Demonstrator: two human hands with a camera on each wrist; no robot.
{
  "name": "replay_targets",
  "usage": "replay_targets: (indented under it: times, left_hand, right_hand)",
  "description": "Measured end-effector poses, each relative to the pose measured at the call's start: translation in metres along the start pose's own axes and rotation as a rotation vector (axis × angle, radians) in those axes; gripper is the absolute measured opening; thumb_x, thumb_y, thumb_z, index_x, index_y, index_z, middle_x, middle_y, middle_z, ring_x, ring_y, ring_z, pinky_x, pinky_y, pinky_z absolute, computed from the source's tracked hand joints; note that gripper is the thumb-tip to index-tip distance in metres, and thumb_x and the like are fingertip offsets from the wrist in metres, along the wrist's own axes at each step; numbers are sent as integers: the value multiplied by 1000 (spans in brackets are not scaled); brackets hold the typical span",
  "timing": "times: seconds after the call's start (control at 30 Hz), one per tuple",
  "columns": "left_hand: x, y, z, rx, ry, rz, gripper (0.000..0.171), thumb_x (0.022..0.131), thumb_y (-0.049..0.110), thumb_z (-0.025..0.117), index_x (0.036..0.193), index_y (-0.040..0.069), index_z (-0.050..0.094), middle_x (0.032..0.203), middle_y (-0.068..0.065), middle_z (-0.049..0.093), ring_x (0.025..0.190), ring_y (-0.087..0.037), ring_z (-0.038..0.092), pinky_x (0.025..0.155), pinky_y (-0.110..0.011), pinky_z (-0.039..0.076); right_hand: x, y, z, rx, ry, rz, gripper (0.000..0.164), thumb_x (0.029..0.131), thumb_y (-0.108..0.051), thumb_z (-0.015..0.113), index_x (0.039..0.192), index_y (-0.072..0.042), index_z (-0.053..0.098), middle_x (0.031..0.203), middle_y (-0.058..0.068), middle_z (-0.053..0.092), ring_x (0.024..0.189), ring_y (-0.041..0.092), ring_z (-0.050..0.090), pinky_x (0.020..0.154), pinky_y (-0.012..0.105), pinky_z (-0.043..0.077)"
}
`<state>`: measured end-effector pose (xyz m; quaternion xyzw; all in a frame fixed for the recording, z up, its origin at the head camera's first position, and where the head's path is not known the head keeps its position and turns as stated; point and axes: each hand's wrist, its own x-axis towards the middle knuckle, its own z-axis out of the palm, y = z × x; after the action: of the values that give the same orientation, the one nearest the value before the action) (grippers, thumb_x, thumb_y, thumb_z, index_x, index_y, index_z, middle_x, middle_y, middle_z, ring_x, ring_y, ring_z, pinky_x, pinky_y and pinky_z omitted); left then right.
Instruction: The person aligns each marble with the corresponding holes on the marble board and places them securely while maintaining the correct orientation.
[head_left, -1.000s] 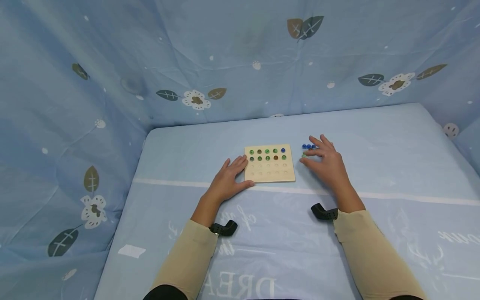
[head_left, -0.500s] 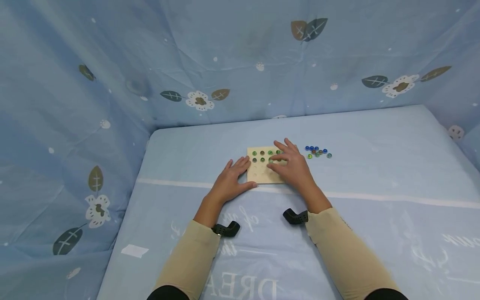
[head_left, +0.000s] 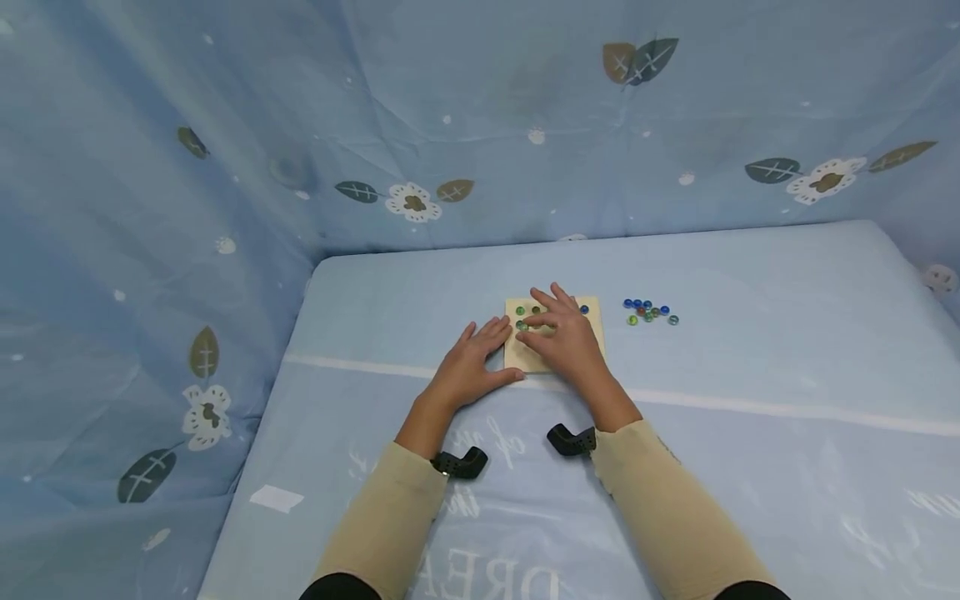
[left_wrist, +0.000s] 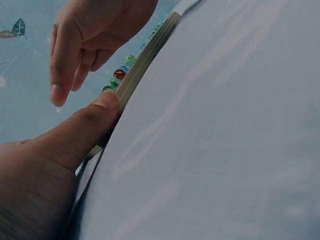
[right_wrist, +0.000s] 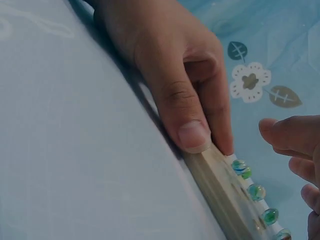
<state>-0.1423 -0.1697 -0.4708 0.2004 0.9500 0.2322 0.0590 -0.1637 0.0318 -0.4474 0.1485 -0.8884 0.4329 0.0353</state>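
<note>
A pale wooden board (head_left: 592,333) with small hollows carries several glass marbles, green, brown and blue, in rows at its far side. My left hand (head_left: 470,367) rests at its left side, fingers straight along the edge; the left thumb (left_wrist: 95,120) lies at the near left corner. Over the board's left half is my right hand (head_left: 562,337). Its thumb and index finger pinch a green marble (head_left: 524,327) just above the marble rows. The back of that hand hides much of the rows in the head view. In the right wrist view, marbles (right_wrist: 257,192) stand up along the board.
Loose marbles (head_left: 649,313), blue, green and one reddish, lie in a cluster right of the board. A white paper patch (head_left: 276,498) is at the lower left. Blue patterned cloth (head_left: 480,167) hangs behind the cloth-covered table (head_left: 750,333).
My right hand has moved left from the loose marbles, across the board to its left half, with a marble between thumb and index finger. My left hand has stayed at the board's left side.
</note>
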Motion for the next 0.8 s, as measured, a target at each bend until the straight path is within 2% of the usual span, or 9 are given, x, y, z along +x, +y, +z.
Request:
replay_targets:
  times: [0.17,0.4,0.57,0.8]
  left_hand:
    - [0,3,0,2,-2,-4,87,85,61,66,154,21,33,161,7,27,151,-11,21,127,-38,8]
    - [1,0,0,9,4,9,86,86,61,66,154,19,34,161,7,27,150,-11,21,127,-37,8]
    - [1,0,-1,0,5,15,86,86,60,66,153,17,35,161,6,27,150,-12,21,127,-38,9]
    - [1,0,1,4,4,8,86,86,60,67,153,17,35,161,6,27,151,-13,21,127,-39,9]
  right_hand:
    - [-2,3,2,-18,-7,-13,28,85,-27,79,107,-9,78,150,4,48,150,29,24,112,75,18]
    - [-1,7,3,-99,-10,-91,29,86,-27,78,107,-7,77,148,4,51,150,25,26,124,53,16]
    - [-1,9,6,-156,-18,-145,27,86,-25,78,103,-4,78,145,8,54,149,28,28,123,53,18]
    - [-2,8,10,-241,-41,-154,27,85,-27,79,101,-5,78,144,8,55,149,29,28,123,52,18]
